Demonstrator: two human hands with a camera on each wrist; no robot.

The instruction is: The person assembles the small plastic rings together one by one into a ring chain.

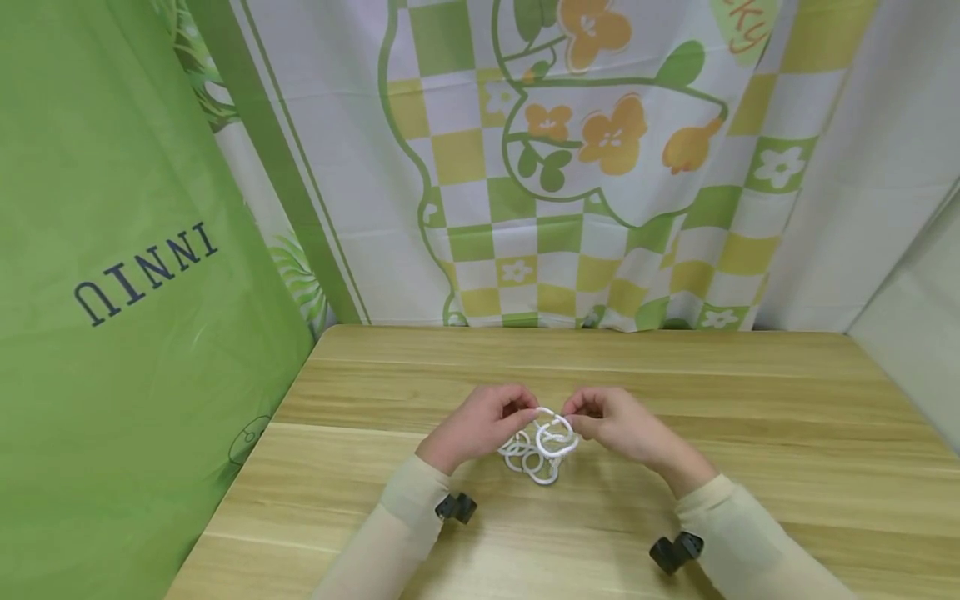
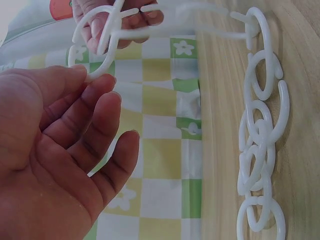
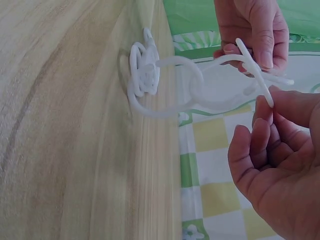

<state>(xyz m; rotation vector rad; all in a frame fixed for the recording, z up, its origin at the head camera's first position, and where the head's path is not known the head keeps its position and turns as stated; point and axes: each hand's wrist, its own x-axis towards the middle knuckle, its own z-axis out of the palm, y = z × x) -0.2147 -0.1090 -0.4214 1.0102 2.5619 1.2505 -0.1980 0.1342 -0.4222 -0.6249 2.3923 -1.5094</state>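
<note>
Above the table, both hands hold white plastic C-shaped links. My left hand [image 1: 487, 423] pinches one link [image 2: 108, 59] between thumb and index finger, its other fingers loosely bent. Opposite it, my right hand [image 1: 621, 427] pinches another link [image 3: 261, 82], seen nearly edge-on in the right wrist view, with thumb and index fingertip. These two links cross each other between the fingertips. From them, more links hang down to a chain of several white links [image 2: 283, 112] lying on the tabletop below the hands.
The wooden table [image 1: 360, 500] extends around the hands on all sides. Behind its far edge hangs a checked, flowered curtain [image 1: 517, 217]. A green cloth [image 1: 150, 400] borders the left side. Small black cameras [image 1: 678, 552] are worn at both wrists.
</note>
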